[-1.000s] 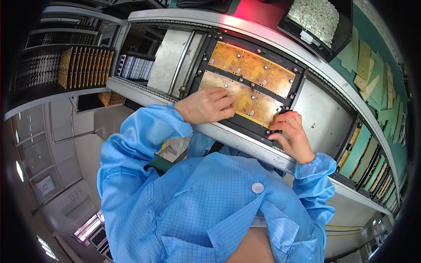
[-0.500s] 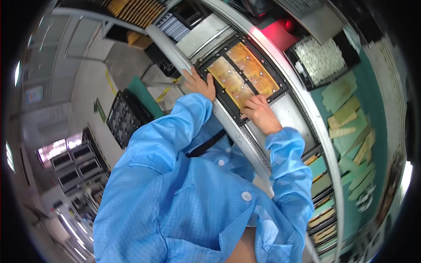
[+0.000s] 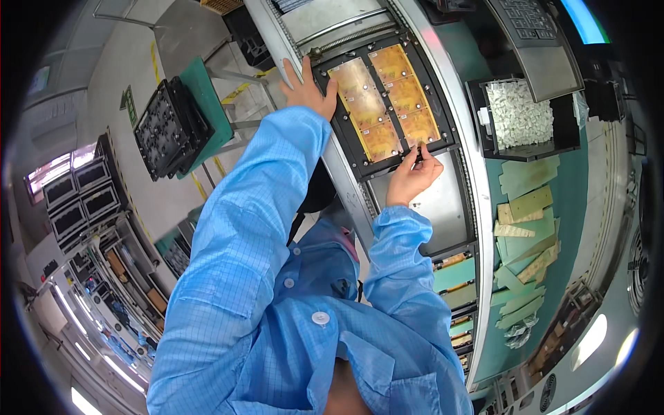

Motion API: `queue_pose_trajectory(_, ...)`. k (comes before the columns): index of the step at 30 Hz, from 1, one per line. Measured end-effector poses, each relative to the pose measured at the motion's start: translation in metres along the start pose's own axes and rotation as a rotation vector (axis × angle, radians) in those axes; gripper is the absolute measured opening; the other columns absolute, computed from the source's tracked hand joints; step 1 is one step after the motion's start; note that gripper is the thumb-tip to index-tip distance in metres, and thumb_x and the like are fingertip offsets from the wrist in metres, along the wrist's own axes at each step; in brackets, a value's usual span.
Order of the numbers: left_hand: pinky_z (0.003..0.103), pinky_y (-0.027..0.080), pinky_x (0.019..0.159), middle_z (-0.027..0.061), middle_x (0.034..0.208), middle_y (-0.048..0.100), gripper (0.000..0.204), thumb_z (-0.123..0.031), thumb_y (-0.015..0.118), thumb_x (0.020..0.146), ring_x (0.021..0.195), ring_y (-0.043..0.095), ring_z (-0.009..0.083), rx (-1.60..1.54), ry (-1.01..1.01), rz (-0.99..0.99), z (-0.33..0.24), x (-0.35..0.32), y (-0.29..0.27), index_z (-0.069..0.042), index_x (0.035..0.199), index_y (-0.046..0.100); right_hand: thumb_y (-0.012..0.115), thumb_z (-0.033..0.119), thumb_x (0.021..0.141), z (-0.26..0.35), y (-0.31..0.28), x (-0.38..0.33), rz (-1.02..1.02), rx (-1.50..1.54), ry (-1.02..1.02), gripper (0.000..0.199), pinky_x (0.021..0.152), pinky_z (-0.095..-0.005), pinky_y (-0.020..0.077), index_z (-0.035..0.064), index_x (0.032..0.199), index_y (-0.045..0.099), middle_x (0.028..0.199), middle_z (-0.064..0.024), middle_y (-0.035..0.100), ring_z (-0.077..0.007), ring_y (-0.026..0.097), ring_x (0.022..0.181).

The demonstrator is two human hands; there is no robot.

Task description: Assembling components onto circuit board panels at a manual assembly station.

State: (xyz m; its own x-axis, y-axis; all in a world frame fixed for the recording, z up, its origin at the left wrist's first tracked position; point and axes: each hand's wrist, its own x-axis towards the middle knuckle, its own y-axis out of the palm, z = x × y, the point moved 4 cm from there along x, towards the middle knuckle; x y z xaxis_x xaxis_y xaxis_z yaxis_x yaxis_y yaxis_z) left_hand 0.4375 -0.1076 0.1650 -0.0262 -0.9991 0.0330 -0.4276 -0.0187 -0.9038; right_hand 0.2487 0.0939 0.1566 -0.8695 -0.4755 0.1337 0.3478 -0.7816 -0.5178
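Observation:
A black carrier frame (image 3: pixel 384 153) lies on the metal conveyor, holding two orange-gold circuit board panels side by side. The left panel (image 3: pixel 363 104) and the right panel (image 3: pixel 406 90) are dotted with small round studs. My left hand (image 3: pixel 309 90) is open, fingers spread over the conveyor's left rail and thumb against the frame's left edge. At the near end of the right panel is my right hand (image 3: pixel 413 178), its thumb and forefinger pinched at the panel's edge. Whatever sits between those fingertips is too small to make out.
Right of the conveyor, a black bin (image 3: pixel 564 131) holds many small white pieces (image 3: pixel 519 114). Green and tan sheets (image 3: pixel 529 200) lie scattered on a green mat. Leftward, black trays (image 3: pixel 169 128) are stacked on a green-topped stand. Boards in slots (image 3: pixel 456 277) line the conveyor's near end.
My right hand has shifted from between the two panels to the near edge of the right panel, fingers now pinched there. My left hand stays at the frame's left side, fingers spread wider. The view has turned.

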Motion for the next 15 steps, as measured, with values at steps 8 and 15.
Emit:
queue_pose_trajectory(8, 0.06, 0.024, 0.118, 0.0224, 0.167, 0.009, 0.083, -0.065, 0.053, 0.092, 0.139, 0.022, 0.0646, -0.074, -0.008, -0.005, 0.008, 0.007, 0.003, -0.023, 0.159, 0.028, 0.067, 0.006, 0.095, -0.004, 0.006, 0.012, 0.084, 0.108, -0.231, 0.027, 0.081, -0.0307, 0.0478, 0.0019, 0.121, 0.068, 0.098, -0.0078, 0.05, -0.02, 0.053, 0.088)
queue_pose_trajectory(15, 0.056, 0.019, 0.122, 0.0216, 0.166, 0.017, 0.074, -0.064, 0.05, 0.095, 0.147, 0.023, 0.0504, -0.092, 0.005, 0.366, 0.158, -0.124, -0.033, -0.023, 0.155, 0.039, 0.058, 0.021, 0.103, -0.068, -0.07, 0.034, 0.264, 0.058, -0.086, 0.045, 0.096, -0.0384, 0.0472, -0.0013, 0.14, 0.048, 0.119, -0.0185, 0.06, -0.0281, 0.058, 0.105)
